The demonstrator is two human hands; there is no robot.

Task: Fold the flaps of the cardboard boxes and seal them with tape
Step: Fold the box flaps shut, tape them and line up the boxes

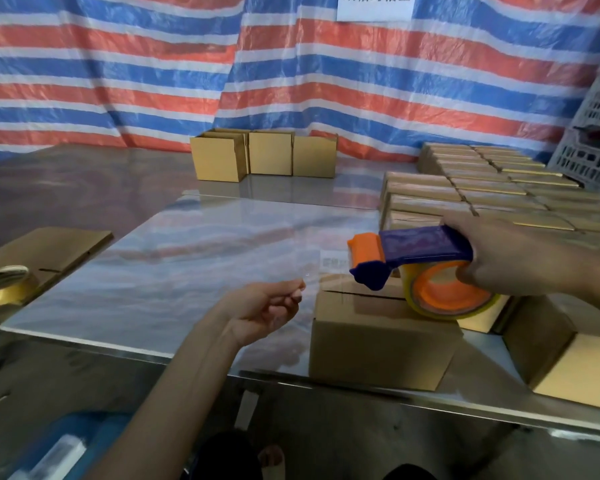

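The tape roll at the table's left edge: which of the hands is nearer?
Left. The left hand, pinching the tape end, is right of the tape roll; the right hand grips the tape dispenser farther right, over a box.

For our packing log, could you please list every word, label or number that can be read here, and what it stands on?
No text can be read in full.
White paper sign on the striped tarp: dark characters, cut off by the top edge and blurred.
Pale label on the table beside the tape dispenser: grey marks, too blurred.
Tape roll at far left: top label blurred.
Cardboard boxes: no print shows.
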